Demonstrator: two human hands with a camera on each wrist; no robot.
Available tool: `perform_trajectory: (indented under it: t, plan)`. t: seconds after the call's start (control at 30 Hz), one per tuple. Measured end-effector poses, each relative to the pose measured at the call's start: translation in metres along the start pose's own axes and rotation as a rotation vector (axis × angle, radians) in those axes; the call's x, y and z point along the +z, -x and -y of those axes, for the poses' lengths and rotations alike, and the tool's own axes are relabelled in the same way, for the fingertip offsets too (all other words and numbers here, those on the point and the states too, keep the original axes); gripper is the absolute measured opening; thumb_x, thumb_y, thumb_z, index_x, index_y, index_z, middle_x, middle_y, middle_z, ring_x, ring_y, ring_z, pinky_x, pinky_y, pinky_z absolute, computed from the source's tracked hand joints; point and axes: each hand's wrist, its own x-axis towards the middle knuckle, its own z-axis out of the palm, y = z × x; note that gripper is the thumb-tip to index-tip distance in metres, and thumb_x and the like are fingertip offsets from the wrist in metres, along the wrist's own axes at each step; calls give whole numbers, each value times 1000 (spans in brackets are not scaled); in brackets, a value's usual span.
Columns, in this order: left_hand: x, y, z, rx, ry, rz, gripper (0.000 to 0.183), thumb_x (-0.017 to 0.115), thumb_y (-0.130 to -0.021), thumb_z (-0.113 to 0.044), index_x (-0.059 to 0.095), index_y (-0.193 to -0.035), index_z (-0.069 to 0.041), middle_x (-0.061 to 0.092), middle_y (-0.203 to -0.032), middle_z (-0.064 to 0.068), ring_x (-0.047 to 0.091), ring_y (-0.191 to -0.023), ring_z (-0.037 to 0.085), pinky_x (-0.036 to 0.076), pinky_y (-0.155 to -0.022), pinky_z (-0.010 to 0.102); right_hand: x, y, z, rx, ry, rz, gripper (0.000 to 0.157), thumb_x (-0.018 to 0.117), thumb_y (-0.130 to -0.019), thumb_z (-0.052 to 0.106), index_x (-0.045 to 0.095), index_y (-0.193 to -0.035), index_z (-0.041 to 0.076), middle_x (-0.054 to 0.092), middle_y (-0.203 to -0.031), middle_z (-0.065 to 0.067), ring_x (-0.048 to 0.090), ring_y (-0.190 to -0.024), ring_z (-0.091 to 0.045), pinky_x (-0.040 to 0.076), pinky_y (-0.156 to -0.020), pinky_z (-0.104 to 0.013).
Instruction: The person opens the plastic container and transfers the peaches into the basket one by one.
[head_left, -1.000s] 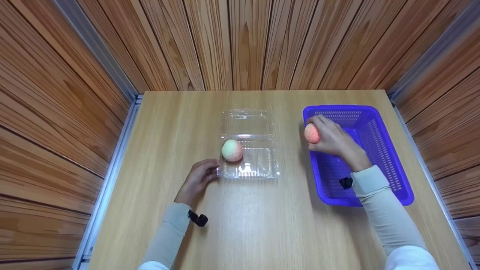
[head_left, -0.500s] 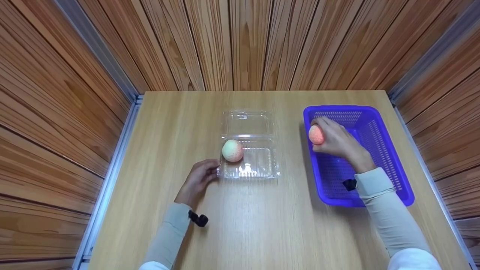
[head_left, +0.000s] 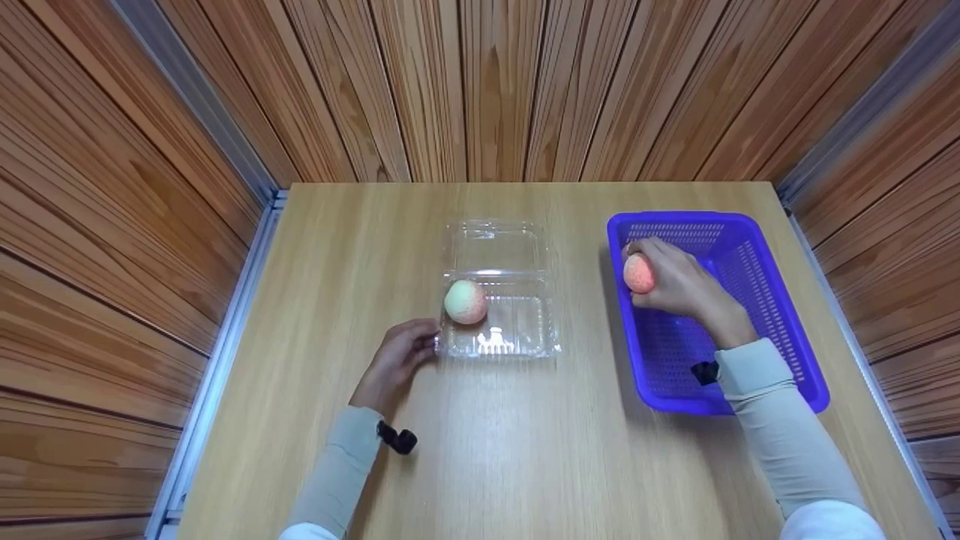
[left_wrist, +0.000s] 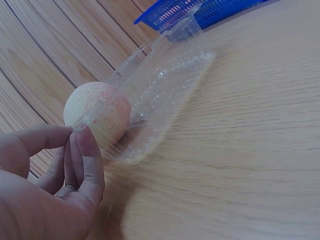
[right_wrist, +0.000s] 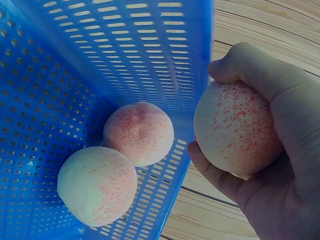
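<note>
My left hand [head_left: 403, 349] pinches the near left corner of a clear plastic clamshell box [head_left: 517, 330], its lid laid open toward the back. One pale pink-and-cream peach [head_left: 466, 302] sits in the box's left part; the left wrist view shows this peach [left_wrist: 97, 112] just beyond the pinching fingertips [left_wrist: 86, 142]. Over the left side of the blue-purple basket [head_left: 776, 292], my right hand [head_left: 679, 281] grips another peach [head_left: 639, 274], fingers and thumb curled round it. In the right wrist view two more peaches [right_wrist: 97, 186] lie together in the basket; the hand hides them from the head view.
Basket and box stand on a light wooden table [head_left: 495, 450], with table surface between them. Wood-plank walls [head_left: 491, 90] rise at the back and both sides, with a metal rail [head_left: 217, 360] along the left. A black camera [head_left: 397, 437] is strapped to the left wrist.
My right hand, with the peach in its grip, has shifted slightly right and toward me, farther inside the basket's left rim. The left hand and the box stay put.
</note>
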Motion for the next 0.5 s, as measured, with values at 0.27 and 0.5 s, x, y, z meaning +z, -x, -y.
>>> perform_trajectory:
  t: [0.27, 0.5]
  plan:
    - [0, -1, -1, -10, -16, 6, 15, 67, -102, -8, 73, -113, 1, 72, -101, 10, 67, -91, 20, 59, -77, 29, 1, 2, -4, -2, -15, -7, 70, 90, -70, 6, 58, -133, 2, 65, -126, -18, 64, -112, -37, 54, -95, -56]
    - [0, 0, -2, -24, -20, 0, 15, 67, -102, -9, 73, -113, 0, 72, -103, 12, 67, -92, 20, 59, -81, 30, 3, 6, -6, 36, -13, 16, 69, 90, -73, 8, 56, -134, 3, 64, -123, -17, 62, -110, -36, 54, -94, -58]
